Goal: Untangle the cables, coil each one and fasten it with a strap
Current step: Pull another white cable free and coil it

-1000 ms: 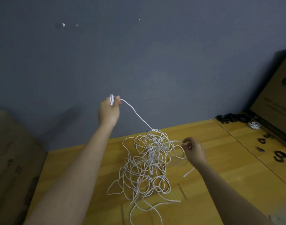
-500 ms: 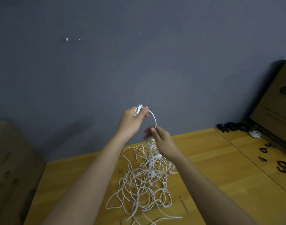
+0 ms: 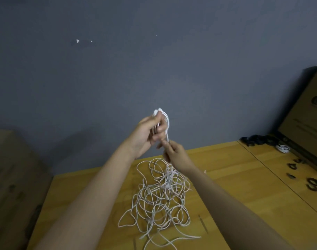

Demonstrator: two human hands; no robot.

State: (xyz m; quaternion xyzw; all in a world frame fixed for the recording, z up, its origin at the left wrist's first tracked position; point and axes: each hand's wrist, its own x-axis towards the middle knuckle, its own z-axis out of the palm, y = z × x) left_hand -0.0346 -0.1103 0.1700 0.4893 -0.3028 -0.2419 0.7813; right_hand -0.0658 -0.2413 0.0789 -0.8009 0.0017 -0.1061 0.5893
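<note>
1. Left hand (image 3: 147, 131) is raised in the middle of the frame, in front of the wall, palm turned toward the camera. Its fingers are curled round a small bundle of white cable loops (image 3: 163, 121) that pokes out above the fingertips.
2. Right hand (image 3: 174, 153) sits just below and right of the left one, nearly touching it. Thumb and forefinger pinch the strand that runs down from the loops, so a narrow pinch grip, not a fist.
3. From that pinch the strand drops into the big cable tangle (image 3: 159, 197), a messy white pile on the wooden table (image 3: 235, 177), lower centre of the frame. Some loose ends trail toward the bottom edge.
4. Far right of the table: a heap of black straps (image 3: 256, 140) by the wall, a small coiled white cable (image 3: 283, 147) next to it, and a few loose black strap pieces (image 3: 312, 184) further down the right side.
5. Grey-blue wall (image 3: 118, 78) fills the top half. A cardboard box (image 3: 309, 114) leans at the right edge, and something brown and blurry sits at the left edge.
6. Bare tabletop shows on both sides of the tangle, more of it on the right.
</note>
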